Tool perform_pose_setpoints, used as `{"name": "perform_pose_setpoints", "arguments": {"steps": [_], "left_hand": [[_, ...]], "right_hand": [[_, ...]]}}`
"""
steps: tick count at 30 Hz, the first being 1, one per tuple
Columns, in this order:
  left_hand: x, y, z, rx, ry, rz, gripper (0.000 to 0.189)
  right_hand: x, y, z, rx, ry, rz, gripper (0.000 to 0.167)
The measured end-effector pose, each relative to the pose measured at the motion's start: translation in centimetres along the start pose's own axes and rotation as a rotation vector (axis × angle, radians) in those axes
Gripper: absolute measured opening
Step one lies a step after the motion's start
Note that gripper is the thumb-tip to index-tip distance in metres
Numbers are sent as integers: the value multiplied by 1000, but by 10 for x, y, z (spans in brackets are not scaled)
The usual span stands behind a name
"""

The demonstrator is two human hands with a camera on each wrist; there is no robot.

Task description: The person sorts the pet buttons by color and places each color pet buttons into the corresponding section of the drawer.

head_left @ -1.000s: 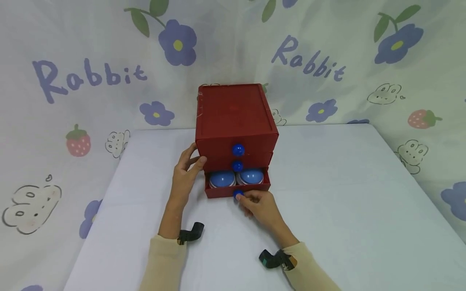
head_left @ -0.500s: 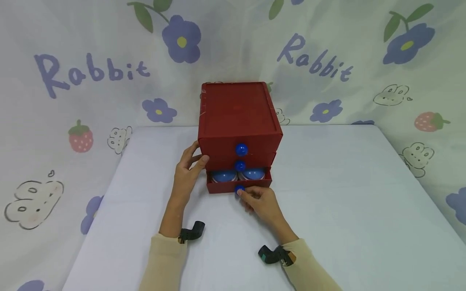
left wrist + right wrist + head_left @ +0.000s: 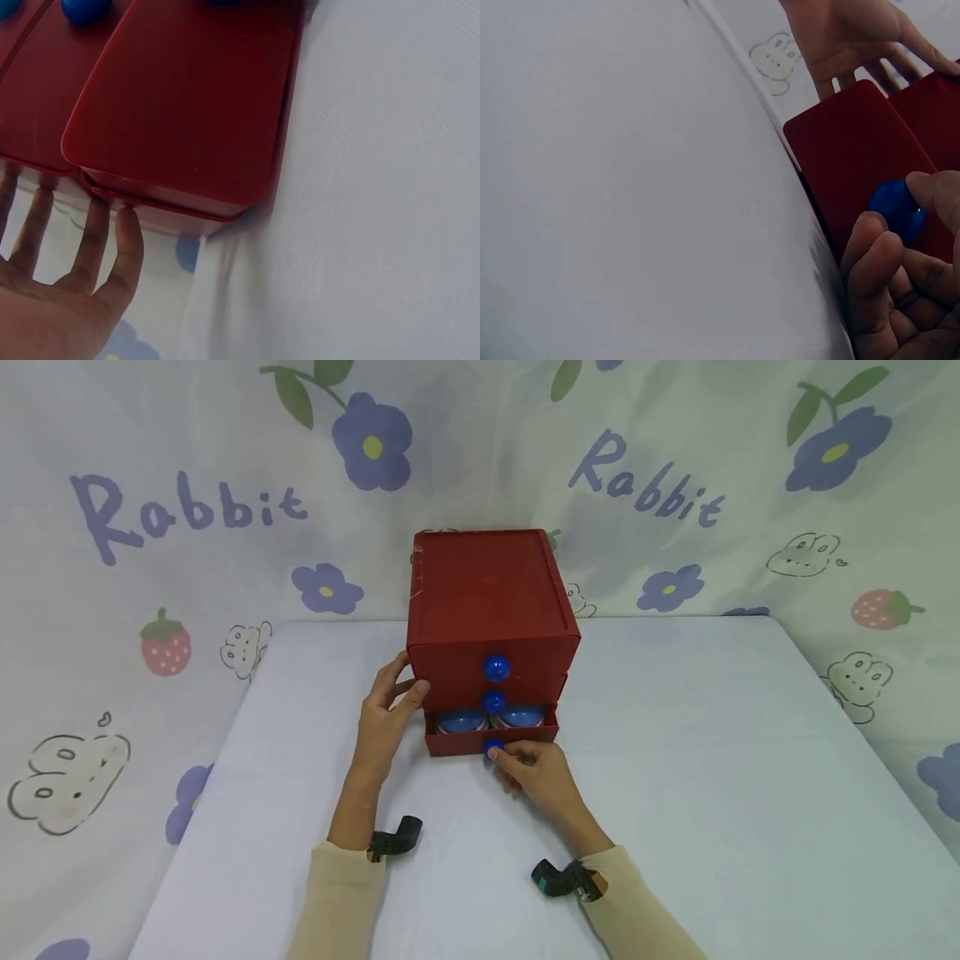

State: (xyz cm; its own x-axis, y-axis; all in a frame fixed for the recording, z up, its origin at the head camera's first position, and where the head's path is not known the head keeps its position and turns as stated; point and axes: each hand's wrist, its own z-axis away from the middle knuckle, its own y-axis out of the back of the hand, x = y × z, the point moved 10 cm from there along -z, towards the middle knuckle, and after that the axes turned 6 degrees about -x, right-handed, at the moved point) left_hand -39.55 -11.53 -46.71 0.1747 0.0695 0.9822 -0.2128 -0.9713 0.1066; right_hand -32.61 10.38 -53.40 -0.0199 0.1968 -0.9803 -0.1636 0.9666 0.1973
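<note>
A red drawer cabinet point(image 3: 487, 585) stands at the middle back of the table, with blue round knobs on its drawer fronts. Its bottom drawer point(image 3: 453, 744) is partly pulled out and holds two blue-domed round things with pale rims, the left dome point(image 3: 462, 720) beside the right dome point(image 3: 521, 717). My right hand point(image 3: 546, 781) pinches the bottom drawer's knob point(image 3: 892, 206) between thumb and fingers. My left hand point(image 3: 381, 727) rests against the cabinet's left side; in the left wrist view its fingers point(image 3: 91, 244) reach along that side, extended and spread.
A white cloth point(image 3: 712, 760) covers the table. Behind it hangs a curtain point(image 3: 487, 452) printed with flowers, rabbits and strawberries. A black wrist camera point(image 3: 397, 837) sits on the left wrist, another black camera point(image 3: 558, 878) on the right.
The bottom drawer has slid inward toward the cabinet, and less of the blue domes shows. My right hand has moved forward with the knob. My left hand stays at the cabinet's side.
</note>
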Motion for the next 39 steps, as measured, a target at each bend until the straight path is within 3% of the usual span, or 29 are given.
{"name": "perform_pose_setpoints", "arguments": {"steps": [17, 31, 39], "left_hand": [[-3, -2, -1, -2, -12, 4, 57], [3, -10, -4, -5, -15, -17, 58], [0, -9, -5, 7, 2, -18, 57]], "right_hand": [[5, 5, -16, 9, 20, 26, 30], [3, 14, -25, 14, -23, 28, 29], [-30, 13, -19, -22, -17, 18, 28]]}}
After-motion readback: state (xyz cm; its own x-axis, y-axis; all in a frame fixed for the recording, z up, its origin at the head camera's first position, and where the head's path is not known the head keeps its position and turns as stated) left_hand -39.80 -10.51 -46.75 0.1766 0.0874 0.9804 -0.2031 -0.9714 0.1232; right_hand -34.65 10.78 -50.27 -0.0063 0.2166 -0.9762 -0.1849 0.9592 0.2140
